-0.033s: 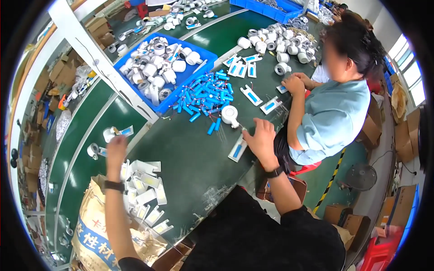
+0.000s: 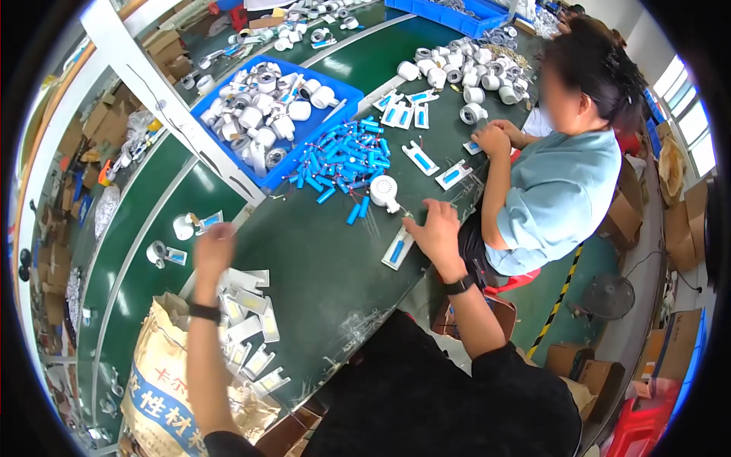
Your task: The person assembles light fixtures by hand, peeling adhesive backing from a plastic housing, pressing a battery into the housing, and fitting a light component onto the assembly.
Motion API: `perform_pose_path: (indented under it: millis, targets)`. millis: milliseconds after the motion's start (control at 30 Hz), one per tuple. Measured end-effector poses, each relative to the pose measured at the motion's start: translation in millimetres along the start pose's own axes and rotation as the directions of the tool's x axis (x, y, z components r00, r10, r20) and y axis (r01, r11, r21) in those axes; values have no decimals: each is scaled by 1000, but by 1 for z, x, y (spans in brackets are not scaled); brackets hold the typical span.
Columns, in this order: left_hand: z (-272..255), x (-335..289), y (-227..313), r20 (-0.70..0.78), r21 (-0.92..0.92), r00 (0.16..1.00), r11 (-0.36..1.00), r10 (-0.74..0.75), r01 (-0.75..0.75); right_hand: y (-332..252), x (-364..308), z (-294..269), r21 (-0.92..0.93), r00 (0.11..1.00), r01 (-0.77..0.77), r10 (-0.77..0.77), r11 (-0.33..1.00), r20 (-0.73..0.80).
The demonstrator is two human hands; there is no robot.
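Far left of the frame, on the green belt [image 2: 169, 169]: a white round fitting [image 2: 183, 226] with a white-and-blue piece [image 2: 210, 221] beside it; just below, a grey-rimmed fitting [image 2: 156, 253] with a similar small piece [image 2: 176, 257]. My left hand [image 2: 215, 245] hangs at left of centre, overlapping the near end of the white-and-blue piece in view. Its fingers are motion-blurred; cannot tell whether they pinch anything. A printed paper sack [image 2: 156, 358] stands lower left, below that forearm. Right of my left wrist, a loose pile of white casings [image 2: 247, 305] lies on the table [image 2: 320, 263].

Upper left of centre: blue crate [image 2: 260, 181] filled with white round fittings. Against its right side, a heap of blue cells [image 2: 346, 156]. Centre: a white perforated head [image 2: 384, 190], lying face up, neck pointing lower right. Just below it, right of centre, one casing with a blue cell [image 2: 397, 250] lies slanted on the table. My right hand [image 2: 436, 234] is over its upper end, fingers spread and curved, thumb nearest the casing; contact unclear. Upper right: a co-worker in a light blue top [image 2: 560, 194], both hands at another casing [image 2: 472, 147].
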State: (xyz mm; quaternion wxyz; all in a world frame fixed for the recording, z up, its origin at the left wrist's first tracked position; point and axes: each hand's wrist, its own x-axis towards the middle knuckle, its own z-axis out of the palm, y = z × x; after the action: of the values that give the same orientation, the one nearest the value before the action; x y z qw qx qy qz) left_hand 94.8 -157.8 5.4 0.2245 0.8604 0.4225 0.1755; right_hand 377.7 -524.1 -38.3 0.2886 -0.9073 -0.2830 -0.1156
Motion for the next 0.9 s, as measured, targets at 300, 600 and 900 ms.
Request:
perform_pose_path:
  millis: [300, 600, 900]
  targets:
    - [156, -45, 244, -21, -63, 936, 934, 352, -353, -16, -7, 16, 211, 1000, 23, -20, 977, -15]
    - [153, -34, 249, 47, -125, 950, 945, 310, -302, -10, -5, 0, 443, 998, 52, -36, 895, -45]
    - [9, -30, 111, 80, -830, 993, 546, -87, 114, -177, 10, 20, 541, 805, 591, -479, 598, -350]
